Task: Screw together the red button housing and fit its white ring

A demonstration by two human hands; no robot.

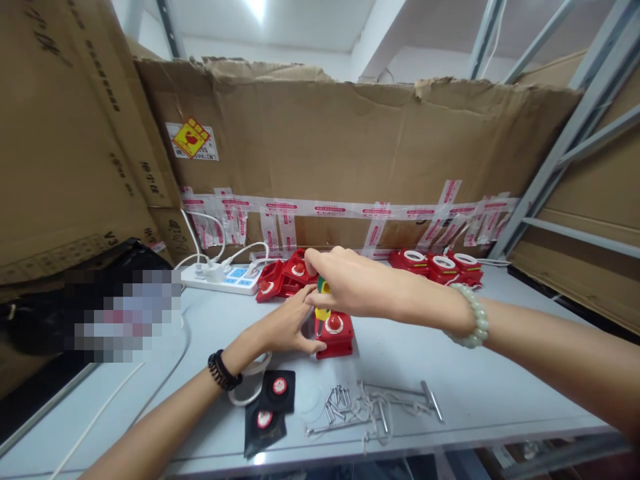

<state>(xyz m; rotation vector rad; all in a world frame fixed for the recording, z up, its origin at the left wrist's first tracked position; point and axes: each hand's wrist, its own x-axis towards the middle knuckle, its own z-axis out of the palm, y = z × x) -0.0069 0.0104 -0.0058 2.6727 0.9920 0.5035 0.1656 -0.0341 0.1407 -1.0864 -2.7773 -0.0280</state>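
On the table stands a red box with a round red button point(342, 347) in a white ring on its top. My left hand point(286, 325) is closed around the box's left side, thumb against its front; some fingers are hidden behind. My right hand point(357, 280) is closed on a green and yellow screwdriver point(323, 312), held upright with its tip at the box's top left part. Right behind lie more red box parts point(281, 275) with buttons. Nearer the front edge lie several loose screws point(338, 403), metal T-bars point(400, 403) with string, and black square packets point(277, 392) with round labels.
A white power strip point(225, 279) with plugs stands at the back left. Red boxes with white rings point(443, 263) sit at the back right. White rings point(246, 393) lie under my left forearm. A tall cardboard sheet point(325, 147) closes off the table's back.
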